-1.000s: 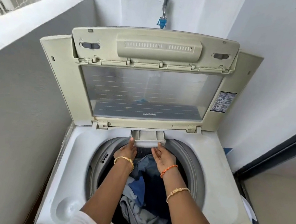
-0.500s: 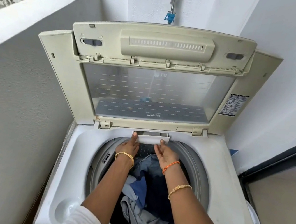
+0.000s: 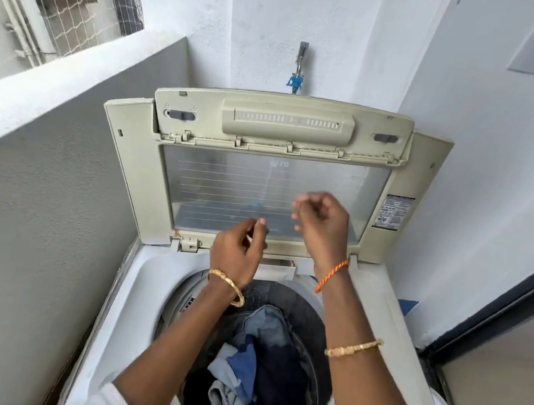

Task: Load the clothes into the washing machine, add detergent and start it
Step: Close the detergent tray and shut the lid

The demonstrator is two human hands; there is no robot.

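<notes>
The clothes (image 3: 258,364), soft, light and crumpled, lie heaped in the drum of the washing machine (image 3: 145,288), and its stiff raised lid (image 3: 128,163) would best be taken by its top edge. The left hand (image 3: 235,252) and right hand (image 3: 324,223) hover before the lid with fingers loosely curled, holding nothing visible. Motion blurs the fingertips, the left hand partly hides the small detergent drawer (image 3: 279,267), and no detergent or control panel shows.

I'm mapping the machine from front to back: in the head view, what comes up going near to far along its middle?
Clothes in the drum, detergent drawer, raised lid, tap on the wall.
</notes>
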